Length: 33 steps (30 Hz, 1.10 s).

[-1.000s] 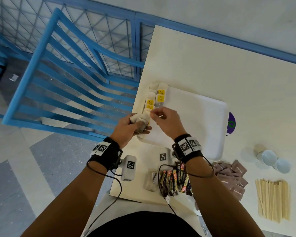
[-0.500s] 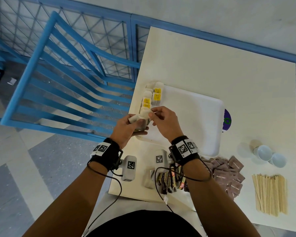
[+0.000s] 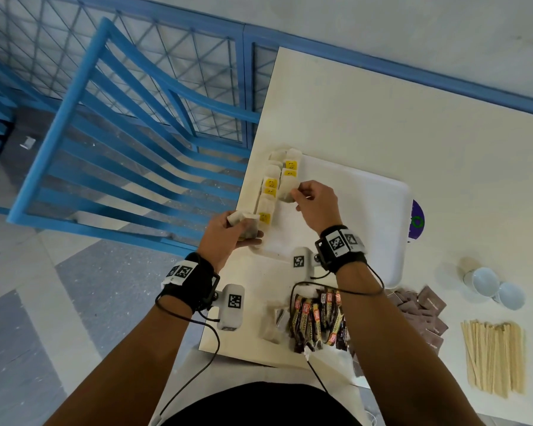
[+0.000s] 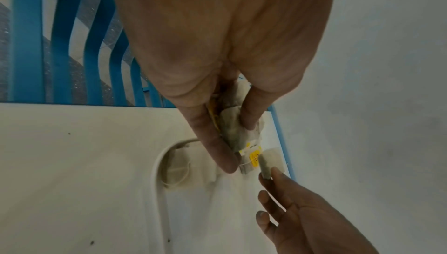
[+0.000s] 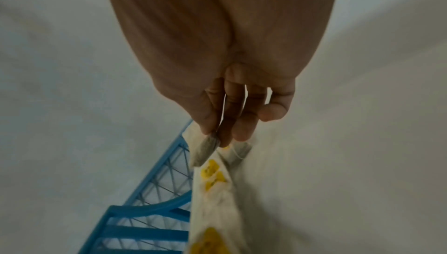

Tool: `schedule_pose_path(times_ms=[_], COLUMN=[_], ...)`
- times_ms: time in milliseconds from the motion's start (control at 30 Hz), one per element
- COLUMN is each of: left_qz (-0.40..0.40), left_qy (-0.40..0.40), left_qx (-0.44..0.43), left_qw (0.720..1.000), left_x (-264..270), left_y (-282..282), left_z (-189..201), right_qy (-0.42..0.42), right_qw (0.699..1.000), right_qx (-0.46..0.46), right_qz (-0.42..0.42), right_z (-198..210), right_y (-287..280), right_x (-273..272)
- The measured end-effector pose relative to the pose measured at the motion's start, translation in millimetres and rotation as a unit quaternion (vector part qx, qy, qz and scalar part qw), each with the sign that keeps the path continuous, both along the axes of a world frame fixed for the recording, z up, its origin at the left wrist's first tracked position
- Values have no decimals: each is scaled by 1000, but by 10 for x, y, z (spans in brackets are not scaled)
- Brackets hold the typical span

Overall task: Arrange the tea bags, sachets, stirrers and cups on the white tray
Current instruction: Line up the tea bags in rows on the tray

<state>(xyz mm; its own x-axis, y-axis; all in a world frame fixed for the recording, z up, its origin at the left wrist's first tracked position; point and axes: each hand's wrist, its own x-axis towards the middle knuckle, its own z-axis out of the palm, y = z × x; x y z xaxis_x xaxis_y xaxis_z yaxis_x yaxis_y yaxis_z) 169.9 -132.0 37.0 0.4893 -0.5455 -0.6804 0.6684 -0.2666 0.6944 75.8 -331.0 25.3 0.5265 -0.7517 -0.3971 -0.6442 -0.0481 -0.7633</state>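
Observation:
A white tray lies on the table, with several yellow-tagged tea bags lined along its left edge. My left hand grips a small bunch of tea bags at the tray's near left corner. My right hand pinches one tea bag between thumb and forefinger, over the tray just right of the row. Dark sachets, brown sachets, wooden stirrers and white cups lie on the table nearer me and to the right.
A blue slatted chair stands left of the table, against a blue mesh railing. A purple disc peeks out from under the tray's right edge. One more tea bag lies by the dark sachets.
My right hand has drawn one tea bag away from the bunch in my left hand and carried it up and right over the tray. My left hand has stayed at the tray's corner.

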Motion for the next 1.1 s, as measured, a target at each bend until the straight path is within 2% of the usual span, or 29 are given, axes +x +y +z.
schedule_pose_path(times_ms=[167, 367, 567, 733, 800, 900, 967, 1033, 1100], left_qz=[10, 15, 6, -8, -18, -27, -33, -35, -34], left_qy=[3, 9, 3, -18, -36, -54, -57, -50, -39], left_qx=[5, 9, 11, 32, 39, 48, 45, 36, 29], left_qw=[1000, 1000, 1000, 999, 998, 997, 997, 997, 998], left_x=[43, 82, 69, 67, 64, 44, 26, 2, -18], left_y=[28, 2, -46, -58, -71, -92, -90, -78, -65], left_z=[26, 12, 29, 17, 16, 21, 21, 23, 32], right_qy=[50, 67, 59, 14, -8, -38, -43, -48, -51], right_qw=[998, 996, 997, 997, 1000, 993, 985, 985, 990], right_qx=[-42, -55, -44, -40, -22, 41, 34, 21, 27], right_qz=[18, 1, -27, -67, -21, 107, 166, 167, 132], right_z=[-170, -254, -245, -49, 52, 151, 186, 200, 199], right_y=[-50, -50, -42, 82, 191, 366, 453, 492, 492], right_x=[106, 134, 92, -7, -25, -36, -59, -83, -97])
